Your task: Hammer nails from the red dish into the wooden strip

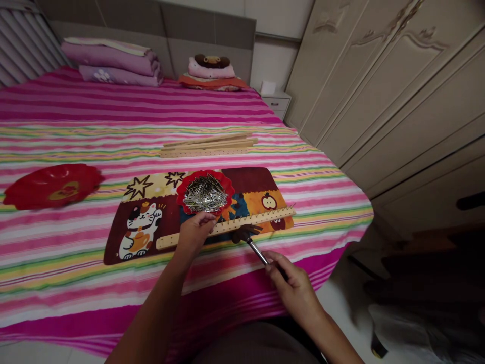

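My right hand (293, 283) grips a hammer (257, 251) with a shiny metal shaft. The dark hammer head hovers at the near edge of a pale wooden strip (265, 218). Several nails stand upright along the right part of this strip; its left end shows small holes. My left hand (197, 232) is over the strip, thumb and fingers pinched together; whatever they hold is too small to make out. Just beyond the fingertips, a red scalloped bowl (181, 194) is heaped with loose silvery nails (205, 194). Strip and bowl rest on a patterned mat (170, 217) with a cat drawing.
More wooden strips (208, 146) lie stacked behind the mat. To the left is a red scalloped lid or plate (41, 187). A striped cloth (68, 237) covers the bed, with folded bedding (113, 63) at its far end. Wardrobe doors (379, 91) stand on the right.
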The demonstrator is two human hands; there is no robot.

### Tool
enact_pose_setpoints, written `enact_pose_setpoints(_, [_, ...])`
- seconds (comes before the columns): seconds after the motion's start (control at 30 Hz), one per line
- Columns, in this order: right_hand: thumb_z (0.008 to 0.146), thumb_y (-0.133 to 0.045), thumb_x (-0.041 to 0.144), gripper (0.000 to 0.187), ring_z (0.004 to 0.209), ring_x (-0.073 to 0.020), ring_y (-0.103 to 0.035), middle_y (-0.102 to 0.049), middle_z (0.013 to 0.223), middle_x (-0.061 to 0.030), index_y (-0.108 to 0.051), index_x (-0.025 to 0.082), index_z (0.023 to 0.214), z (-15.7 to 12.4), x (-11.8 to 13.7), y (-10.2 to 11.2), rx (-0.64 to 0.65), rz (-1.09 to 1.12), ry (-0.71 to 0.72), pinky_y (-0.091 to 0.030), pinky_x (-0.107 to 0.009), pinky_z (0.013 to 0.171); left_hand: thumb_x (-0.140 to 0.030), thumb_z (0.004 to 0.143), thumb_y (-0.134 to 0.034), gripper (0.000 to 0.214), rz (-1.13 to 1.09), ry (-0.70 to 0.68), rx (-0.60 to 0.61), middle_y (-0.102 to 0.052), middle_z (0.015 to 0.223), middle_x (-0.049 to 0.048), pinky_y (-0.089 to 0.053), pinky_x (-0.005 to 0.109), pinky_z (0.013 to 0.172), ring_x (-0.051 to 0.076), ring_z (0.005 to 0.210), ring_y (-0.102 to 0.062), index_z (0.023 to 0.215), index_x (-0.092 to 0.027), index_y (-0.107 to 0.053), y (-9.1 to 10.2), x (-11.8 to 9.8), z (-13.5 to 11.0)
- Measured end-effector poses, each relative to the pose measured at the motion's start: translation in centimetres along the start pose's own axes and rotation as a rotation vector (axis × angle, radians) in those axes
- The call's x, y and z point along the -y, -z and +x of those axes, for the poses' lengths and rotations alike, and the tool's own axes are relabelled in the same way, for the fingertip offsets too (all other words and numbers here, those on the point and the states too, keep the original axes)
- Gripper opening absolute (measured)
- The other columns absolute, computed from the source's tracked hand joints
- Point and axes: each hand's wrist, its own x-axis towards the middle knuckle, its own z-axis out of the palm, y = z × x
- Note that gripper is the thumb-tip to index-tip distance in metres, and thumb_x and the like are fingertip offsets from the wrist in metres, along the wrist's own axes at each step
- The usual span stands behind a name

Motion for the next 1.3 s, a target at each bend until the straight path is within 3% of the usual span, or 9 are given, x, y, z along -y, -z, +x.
enact_pose_setpoints(0.33, [0.085,-0.05,0.029,0.026,0.077,-0.0163,-0.065,-0.069,0.082,-0.0027,-0.064,0.019,0.104,0.9,0.8,-0.2,0.014,-0.017,0.033,-0.052,-0.023,0.069,-0.035,0.064,-0.058,0.017,0.283,-0.099,-0.041,-0.062,0.059,-0.0022,-0.038,0.024,0.056,0.014,0.057,-0.054,0.07,-0.022,-0.065,0.0,0.6,-0.3])
enact_pose_setpoints(0.47, [0.086,-0.049,0.025,0.026,0.075,-0.0156,-0.065,-0.069,0.082,-0.0024,-0.063,0.019,0.106,2.4,2.3,-0.8,-0.001,-0.046,0.105,-0.052,-0.022,0.068,-0.031,0.066,-0.057,0.013,0.344,-0.167,-0.052,-0.067,0.071,-0.0003,-0.04,0.025,0.063,0.016,0.066,-0.057,0.068,-0.023,-0.066,0.0,0.7,-0.3])
enact_pose_setpoints(0.6, [0.087,-0.047,0.021,0.028,0.088,-0.0166,-0.065,-0.069,0.097,-0.0041,-0.06,0.021,0.112,3.9,3.7,-1.5,0.002,-0.096,0.228,-0.051,-0.025,0.077,-0.029,0.067,-0.056,0.01,0.389,-0.181,-0.042,-0.064,0.066,-0.0013,-0.039,0.025,0.062,0.015,0.063,-0.055,0.066,-0.023,-0.064,0.0,0.7,-0.4])
enact_pose_setpoints(0.77, [0.088,-0.042,0.016,0.034,0.093,-0.0188,-0.063,-0.068,0.102,-0.0069,-0.057,0.021,0.119,5.0,4.3,-2.3,0.108,-0.175,0.31,-0.05,-0.031,0.081,-0.027,0.069,-0.056,0.01,0.427,-0.208,-0.034,-0.062,0.069,-0.0008,-0.038,0.024,0.062,0.015,0.066,-0.055,0.069,-0.023,-0.065,0.0,0.9,-0.3])
enact_pose_setpoints(0.87, [0.087,-0.043,0.016,0.033,0.089,-0.0182,-0.064,-0.068,0.099,-0.0064,-0.059,0.021,0.116,4.6,4.2,-2.2,0.119,-0.158,0.284,-0.051,-0.029,0.078,-0.026,0.07,-0.055,0.01,0.447,-0.221,-0.033,-0.06,0.067,-0.0008,-0.037,0.024,0.06,0.014,0.063,-0.054,0.069,-0.022,-0.065,-0.1,1.1,-0.3])
enact_pose_setpoints(0.97, [0.088,-0.046,0.022,0.028,0.083,-0.017,-0.065,-0.069,0.093,-0.0053,-0.061,0.02,0.111,3.7,3.9,-1.7,0.047,-0.082,0.194,-0.052,-0.026,0.074,-0.025,0.069,-0.055,0.01,0.46,-0.211,-0.032,-0.06,0.066,-0.0007,-0.037,0.024,0.059,0.014,0.06,-0.053,0.067,-0.022,-0.064,-0.2,0.9,-0.5])
enact_pose_setpoints(1.13, [0.086,-0.05,0.029,0.027,0.07,-0.0152,-0.064,-0.069,0.081,-0.0032,-0.063,0.02,0.109,2.1,2.6,-0.2,-0.046,-0.064,0.107,-0.052,-0.022,0.065,-0.031,0.073,-0.055,0.021,0.383,-0.22,-0.045,-0.066,0.08,0.0013,-0.044,0.025,0.066,0.015,0.069,-0.059,0.088,-0.022,-0.065,1.2,0.0,-0.3])
enact_pose_setpoints(1.23, [0.085,-0.052,0.031,0.028,0.069,-0.0161,-0.065,-0.069,0.078,-0.0029,-0.064,0.021,0.108,1.4,1.8,0.5,-0.064,-0.077,0.074,-0.052,-0.023,0.066,-0.029,0.078,-0.049,0.023,0.59,-0.333,-0.197,-0.066,0.088,0.0059,-0.044,0.029,0.075,0.02,0.081,-0.06,0.089,-0.02,-0.066,2.6,-1.0,1.0])
enact_pose_setpoints(1.3, [0.085,-0.052,0.033,0.028,0.068,-0.0169,-0.065,-0.067,0.073,-0.0028,-0.064,0.02,0.107,1.2,1.3,0.7,-0.073,-0.067,0.049,-0.052,-0.023,0.065,-0.023,0.077,-0.047,0.024,0.815,-0.38,-0.213,-0.065,0.091,0.0105,-0.043,0.032,0.079,0.024,0.089,-0.059,0.087,-0.018,-0.068,3.3,-1.7,2.3])
